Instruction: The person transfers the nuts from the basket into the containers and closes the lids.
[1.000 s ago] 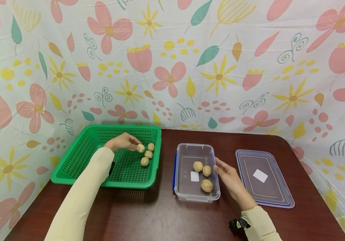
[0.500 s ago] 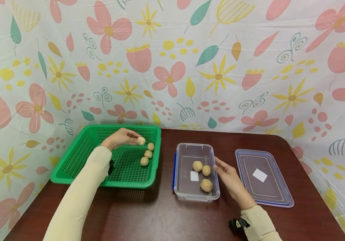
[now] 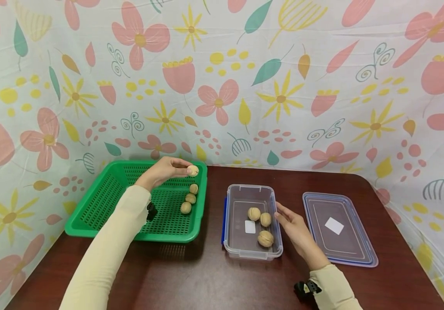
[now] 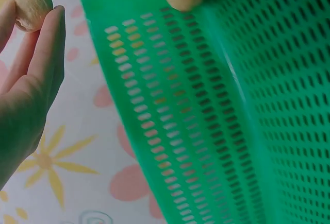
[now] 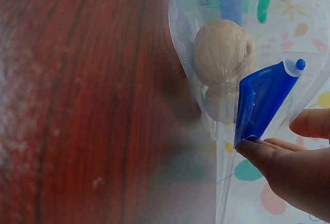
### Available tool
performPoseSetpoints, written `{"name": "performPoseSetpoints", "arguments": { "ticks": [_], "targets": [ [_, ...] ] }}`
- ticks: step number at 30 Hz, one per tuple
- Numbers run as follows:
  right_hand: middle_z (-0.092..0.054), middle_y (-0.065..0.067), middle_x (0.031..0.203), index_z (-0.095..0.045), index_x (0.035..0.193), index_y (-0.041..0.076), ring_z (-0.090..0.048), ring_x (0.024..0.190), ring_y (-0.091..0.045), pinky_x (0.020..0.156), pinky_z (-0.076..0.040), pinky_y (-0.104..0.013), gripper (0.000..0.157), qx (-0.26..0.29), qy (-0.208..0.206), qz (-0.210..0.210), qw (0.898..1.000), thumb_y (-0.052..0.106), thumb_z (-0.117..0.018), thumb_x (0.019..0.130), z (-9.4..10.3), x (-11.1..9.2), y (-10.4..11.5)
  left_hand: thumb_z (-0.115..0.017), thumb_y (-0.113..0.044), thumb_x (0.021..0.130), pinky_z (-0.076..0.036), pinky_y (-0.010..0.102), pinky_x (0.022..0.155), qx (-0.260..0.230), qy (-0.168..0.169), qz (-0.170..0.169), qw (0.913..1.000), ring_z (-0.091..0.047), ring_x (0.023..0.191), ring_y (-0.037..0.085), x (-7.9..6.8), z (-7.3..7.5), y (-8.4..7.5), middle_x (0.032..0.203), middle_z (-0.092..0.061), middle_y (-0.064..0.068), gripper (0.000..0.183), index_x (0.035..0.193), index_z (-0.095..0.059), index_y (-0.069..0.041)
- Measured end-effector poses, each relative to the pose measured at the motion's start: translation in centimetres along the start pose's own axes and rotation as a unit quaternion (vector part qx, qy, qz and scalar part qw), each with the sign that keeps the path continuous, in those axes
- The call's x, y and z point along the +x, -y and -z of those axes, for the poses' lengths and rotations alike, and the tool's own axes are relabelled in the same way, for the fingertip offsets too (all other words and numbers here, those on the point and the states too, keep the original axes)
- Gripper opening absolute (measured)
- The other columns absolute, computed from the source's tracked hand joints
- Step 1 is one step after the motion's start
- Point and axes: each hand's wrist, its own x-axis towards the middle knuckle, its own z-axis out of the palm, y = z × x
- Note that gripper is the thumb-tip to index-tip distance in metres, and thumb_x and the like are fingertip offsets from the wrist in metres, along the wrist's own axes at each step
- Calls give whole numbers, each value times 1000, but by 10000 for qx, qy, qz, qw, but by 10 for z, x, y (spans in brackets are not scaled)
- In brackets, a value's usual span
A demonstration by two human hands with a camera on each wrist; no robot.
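Note:
Between thumb and fingertips, my left hand (image 3: 166, 170) pinches a walnut (image 3: 193, 171) above the far right part of the green basket (image 3: 200, 224); the left wrist view also shows this held walnut (image 4: 32, 6). Below it, 3 walnuts (image 3: 190, 198) lie in a row along the basket's right side. My right hand (image 3: 297, 230) touches the right side of the clear plastic container (image 3: 251, 253). In the right wrist view its fairly straight fingers meet the hanging blue latch (image 5: 265, 100), with the thumb apart from them. Inside the container are 3 walnuts (image 3: 266, 219).
A clear lid (image 3: 340, 232) with a blue seal and a white label lies right of the container, close to my right forearm. A flowered sheet (image 3: 222, 86) hangs behind the dark wooden table (image 3: 214, 284).
My left hand has lifted the walnut off the basket floor and carried it up and to the right, toward the basket's far right corner. The right hand stays at the container.

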Motion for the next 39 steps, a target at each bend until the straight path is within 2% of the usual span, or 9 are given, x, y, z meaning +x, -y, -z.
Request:
{"name": "performPoseSetpoints", "arguments": {
  "ticks": [2,8,14,17,24,32,39],
  "targets": [
    [-27,-20,154,-30,150,-1,-23,142,-30,116,-19,-47,50,-7,-1,-11,10000,13,-44,104,0,0,0,-66,-15,93,-47,36,99,-63,-45,-21,10000,-56,120,27,0,-5,-6,131,-56,13,40,131,-57,-3],
    [-27,-20,154,-30,150,0,-23,142,-30,116,-20,-48,50,-17,1,-24,10000,14,-44,104,0,0,0,-64,-10,94,-48,37,98,-322,-134,-240,9991,-56,119,34,0,-20,-25,127,-58,17,38,130,-58,-2],
    [-28,-21,153,-30,149,-1,-26,141,-30,115,-21,-46,49,16,-6,-18,10000,12,-44,104,0,0,0,-66,-14,93,-45,40,101,-267,-141,-478,9984,-59,113,28,-3,-39,-43,121,-62,13,35,126,-62,-4],
    [-28,-21,153,-30,149,-1,-26,140,-30,115,-21,-46,49,11,-13,-20,10000,12,-44,103,0,0,0,-66,-12,92,-43,43,103,-431,-109,-578,9973,-60,111,28,-4,-49,-52,119,-63,14,35,125,-62,-2],
    [-29,-21,153,-30,149,-1,-25,141,-30,116,-20,-46,50,9,-11,-6,10000,12,-44,103,0,0,0,-67,-9,91,-50,33,95,-892,-119,-681,9936,-61,112,27,-10,-73,-70,119,-65,13,35,125,-63,-2],
    [-28,-20,154,-29,150,-1,-23,142,-29,116,-20,-47,50,-28,-10,-12,10000,13,-44,104,0,0,1,-69,-13,91,-49,33,96,-970,-219,-820,9917,-63,105,20,-18,-102,-80,112,-68,9,31,120,-67,-5],
    [-27,-21,154,-29,150,-1,-22,142,-29,116,-20,-47,50,-20,-6,-27,10000,12,-43,104,0,0,1,-69,-10,90,-48,36,96,-1037,-174,-893,9904,-64,101,19,-20,-135,-77,111,-69,11,32,121,-66,-2]
  ]
}}
